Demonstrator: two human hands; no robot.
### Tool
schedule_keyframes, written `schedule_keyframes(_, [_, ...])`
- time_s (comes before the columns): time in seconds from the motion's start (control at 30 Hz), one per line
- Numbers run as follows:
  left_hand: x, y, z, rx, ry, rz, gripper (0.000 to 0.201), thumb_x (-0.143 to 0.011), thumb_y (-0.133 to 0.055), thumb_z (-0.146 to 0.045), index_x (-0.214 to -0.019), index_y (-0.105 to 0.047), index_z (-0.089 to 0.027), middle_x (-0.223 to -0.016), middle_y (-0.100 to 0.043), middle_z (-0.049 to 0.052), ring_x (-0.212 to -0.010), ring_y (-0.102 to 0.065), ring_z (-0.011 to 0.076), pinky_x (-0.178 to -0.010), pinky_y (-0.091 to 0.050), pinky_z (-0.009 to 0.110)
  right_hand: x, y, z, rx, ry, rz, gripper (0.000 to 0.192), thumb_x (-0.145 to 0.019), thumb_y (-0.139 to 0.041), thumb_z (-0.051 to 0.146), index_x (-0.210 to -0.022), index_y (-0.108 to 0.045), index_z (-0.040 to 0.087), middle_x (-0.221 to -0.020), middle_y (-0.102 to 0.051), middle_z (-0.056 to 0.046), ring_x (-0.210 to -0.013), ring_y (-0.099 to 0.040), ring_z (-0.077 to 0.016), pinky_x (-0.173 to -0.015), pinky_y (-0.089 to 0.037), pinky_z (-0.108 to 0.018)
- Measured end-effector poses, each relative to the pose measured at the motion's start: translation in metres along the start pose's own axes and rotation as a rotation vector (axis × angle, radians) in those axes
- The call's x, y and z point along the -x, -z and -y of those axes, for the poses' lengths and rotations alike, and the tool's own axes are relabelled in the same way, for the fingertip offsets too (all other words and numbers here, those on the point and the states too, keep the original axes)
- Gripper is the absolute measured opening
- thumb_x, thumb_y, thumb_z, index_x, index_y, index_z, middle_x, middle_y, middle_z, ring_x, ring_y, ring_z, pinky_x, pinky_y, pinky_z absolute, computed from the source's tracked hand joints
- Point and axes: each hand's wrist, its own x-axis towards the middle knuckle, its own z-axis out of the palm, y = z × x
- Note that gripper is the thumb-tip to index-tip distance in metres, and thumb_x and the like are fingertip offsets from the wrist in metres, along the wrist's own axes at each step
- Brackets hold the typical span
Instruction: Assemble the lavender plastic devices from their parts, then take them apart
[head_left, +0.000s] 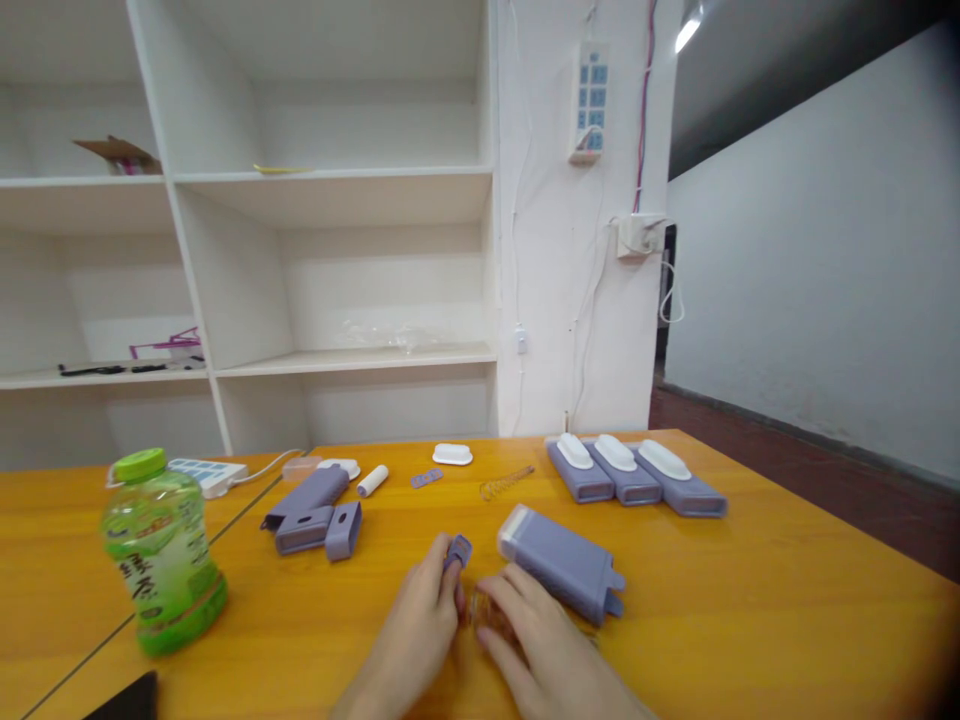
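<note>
My left hand is closed, pinching a small purple plastic piece with an opening in its end. Close beside it, my right hand curls around a coppery coil spring, mostly hidden under the fingers. The spring's near end lies by the left fingertips; whether it touches the purple piece I cannot tell. Just beyond the right hand a purple rectangular housing lies on its side, with a white end and two tabs sticking out. Farther back rests another thin coil spring.
Three purple housings with white caps stand at the back right. Loose purple casings, a white cylinder, a flat purple part and a white cap lie farther back. At left are a green bottle and a power strip.
</note>
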Motion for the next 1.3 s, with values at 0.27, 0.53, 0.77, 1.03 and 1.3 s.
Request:
schedule_keyframes(0.27, [-0.002,-0.016,-0.001,0.546,0.108,0.007,0.047,-0.082,-0.065,-0.052,-0.115,-0.067,-0.018,-0.102,-0.069,0.006,-0.084,-0.061,0.019,-0.067,-0.046,0.025,-0.002,0.003,0.0,0.023,-0.039,-0.099,0.014,-0.099,-0.051,0.03,-0.104,-0.062,0.023,-0.098,-0.071,-0.005,-0.09,-0.067,-0.0242,-0.077,-0.047,-0.031])
schedule_keyframes(0.53, [0.0,-0.026,-0.01,0.693,0.035,0.245,0.042,-0.082,-0.067,-0.051,-0.1,-0.073,-0.014,-0.076,-0.065,0.003,-0.064,-0.059,0.0145,-0.058,-0.046,0.024,-0.002,0.012,0.001,0.082,-0.052,-0.169,0.018,-0.102,-0.041,0.032,-0.098,-0.056,0.022,-0.088,-0.072,-0.004,-0.077,-0.068,-0.0204,-0.064,-0.041,-0.026])
schedule_keyframes(0.77, [0.003,-0.019,-0.02,0.529,-0.065,0.239,0.046,-0.087,-0.062,-0.052,-0.106,-0.073,-0.012,-0.071,-0.064,0.004,-0.064,-0.058,0.015,-0.06,-0.046,0.025,-0.002,0.018,0.0,0.043,-0.076,-0.187,0.019,-0.103,-0.04,0.033,-0.096,-0.055,0.024,-0.084,-0.073,-0.001,-0.072,-0.068,-0.018,-0.061,-0.037,-0.025])
schedule_keyframes(1.03, [0.01,-0.021,-0.024,0.465,-0.1,0.161,0.049,-0.088,-0.061,-0.053,-0.117,-0.071,-0.015,-0.077,-0.07,0.005,-0.07,-0.061,0.0178,-0.069,-0.05,0.029,-0.005,0.016,-0.003,0.023,-0.084,-0.156,0.022,-0.105,-0.034,0.032,-0.098,-0.052,0.023,-0.082,-0.072,-0.004,-0.073,-0.069,-0.0199,-0.063,-0.04,-0.025])
schedule_keyframes(1.3, [0.013,-0.021,-0.024,0.395,-0.142,0.125,0.047,-0.092,-0.057,-0.048,-0.122,-0.068,-0.015,-0.08,-0.069,0.004,-0.072,-0.06,0.0172,-0.07,-0.05,0.028,-0.005,0.014,0.002,-0.106,-0.089,-0.196,0.024,-0.105,-0.035,0.034,-0.093,-0.053,0.024,-0.078,-0.071,0.001,-0.071,-0.067,-0.0173,-0.063,-0.038,-0.024])
